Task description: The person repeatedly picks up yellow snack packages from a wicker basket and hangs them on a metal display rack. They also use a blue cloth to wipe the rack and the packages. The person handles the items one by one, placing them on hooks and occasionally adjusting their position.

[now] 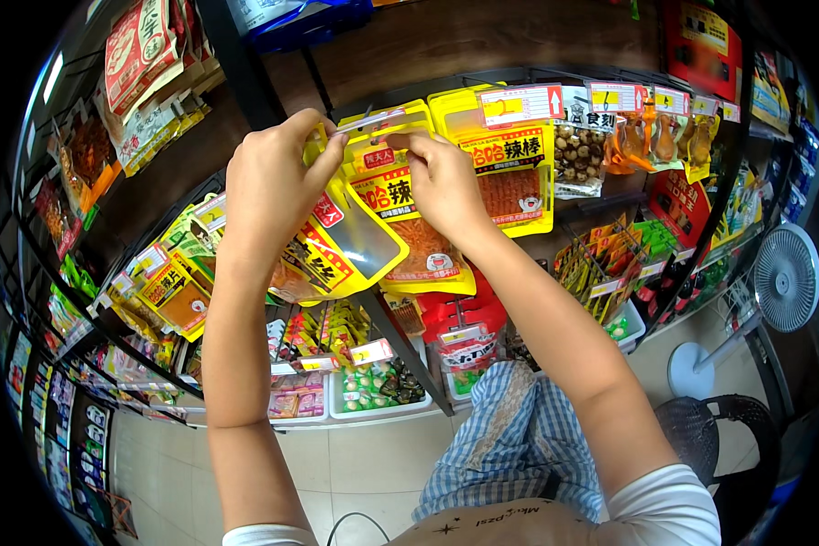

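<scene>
My left hand [283,174] grips the top of a yellow snack bag [355,256] with a clear window, which hangs tilted below the fingers. Its thumb and fingertips are beside the end of a metal display hook with a clear tag holder [370,120]. My right hand [443,181] is at the top of another yellow snack bag [433,259] hanging just behind, with thumb and forefinger bent close together near the hook; whether they pinch the bag is unclear. To the right hangs a yellow bag of spicy sticks [512,188] under a price tag [521,104].
Hanging snack packets [580,147] fill the rack on the right, with a black metal upright [409,355] below the hands. White bins of wrapped sweets [382,388] stand low down. A standing fan [785,280] and a dark woven chair [689,437] are at the right.
</scene>
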Motion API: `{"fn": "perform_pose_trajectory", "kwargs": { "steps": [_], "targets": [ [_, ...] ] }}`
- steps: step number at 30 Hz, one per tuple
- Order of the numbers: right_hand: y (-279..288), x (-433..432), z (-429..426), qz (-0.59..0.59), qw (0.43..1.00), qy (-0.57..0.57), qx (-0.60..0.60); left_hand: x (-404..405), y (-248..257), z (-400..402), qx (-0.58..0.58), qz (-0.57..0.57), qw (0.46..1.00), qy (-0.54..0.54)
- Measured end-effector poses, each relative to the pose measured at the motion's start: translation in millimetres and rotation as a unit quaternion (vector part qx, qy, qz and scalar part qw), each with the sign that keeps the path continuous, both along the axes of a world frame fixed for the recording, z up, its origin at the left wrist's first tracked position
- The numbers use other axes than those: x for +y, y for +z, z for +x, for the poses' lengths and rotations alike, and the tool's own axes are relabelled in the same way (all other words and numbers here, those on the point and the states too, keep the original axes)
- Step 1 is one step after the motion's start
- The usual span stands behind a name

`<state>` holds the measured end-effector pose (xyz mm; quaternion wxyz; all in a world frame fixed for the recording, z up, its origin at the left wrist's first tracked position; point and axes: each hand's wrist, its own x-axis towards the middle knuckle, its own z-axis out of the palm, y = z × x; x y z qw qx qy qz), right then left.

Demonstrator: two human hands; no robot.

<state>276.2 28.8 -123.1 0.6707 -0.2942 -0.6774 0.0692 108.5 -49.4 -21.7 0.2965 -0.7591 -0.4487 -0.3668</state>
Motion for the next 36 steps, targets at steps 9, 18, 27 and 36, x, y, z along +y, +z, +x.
{"fn": "perform_pose_trajectory", "kwargs": {
  "steps": [9, 18, 27, 36],
  "targets": [
    [-16.8, 52.4, -3.7, 0.009, 0.994, -0.086, -0.065, 3.6, -6.6, -4.3, -0.021, 0.008, 1.000, -0.016],
    [-15.9, 82.2, -8.4, -0.021, 0.989, -0.080, -0.121, 9.0, -18.8, -7.5, -0.063, 0.019, 0.996, -0.052],
    [-59.4, -26.6, 6.1, -0.087, 0.925, 0.276, 0.244, 8.2, -22.3, -5.4, -0.113, 0.009, 0.992, -0.056],
    [-44.7, -61.4, 1.9, -0.150, 0.869, 0.390, 0.265, 11.2, -34.8, 4.9, -0.128, 0.076, 0.988, -0.047]
  ]
}}
